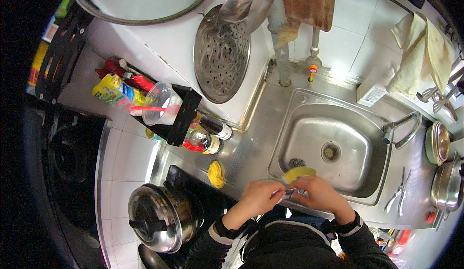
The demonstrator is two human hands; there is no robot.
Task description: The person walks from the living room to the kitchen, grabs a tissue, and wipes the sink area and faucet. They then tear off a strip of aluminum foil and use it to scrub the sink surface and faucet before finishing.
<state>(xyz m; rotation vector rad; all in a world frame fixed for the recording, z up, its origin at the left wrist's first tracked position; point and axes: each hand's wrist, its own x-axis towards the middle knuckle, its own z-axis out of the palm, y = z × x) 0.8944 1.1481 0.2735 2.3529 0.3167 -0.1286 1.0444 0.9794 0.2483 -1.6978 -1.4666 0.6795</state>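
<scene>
Close together at the sink's front edge, my left hand (261,197) and my right hand (316,193) both grip a small packet (296,191). It looks dark and silvery between the fingertips and is partly hidden by them. Just beyond my right knuckles shows a yellow-green oval thing (299,173), perhaps a sponge; whether the hand touches it, I cannot tell. A dark steel wool scrubber (297,163) lies in the near left corner of the steel sink (311,120). On the counter left of my hands rests a crumpled yellow cloth (216,174).
Right of the sink are a faucet (402,129), pliers-like tool (398,193) and steel pot (447,185). At left stand sauce bottles (208,142), a black rack (185,116) with a plastic tub (159,102), and a lidded pot (159,218). A perforated steamer plate (223,55) leans behind.
</scene>
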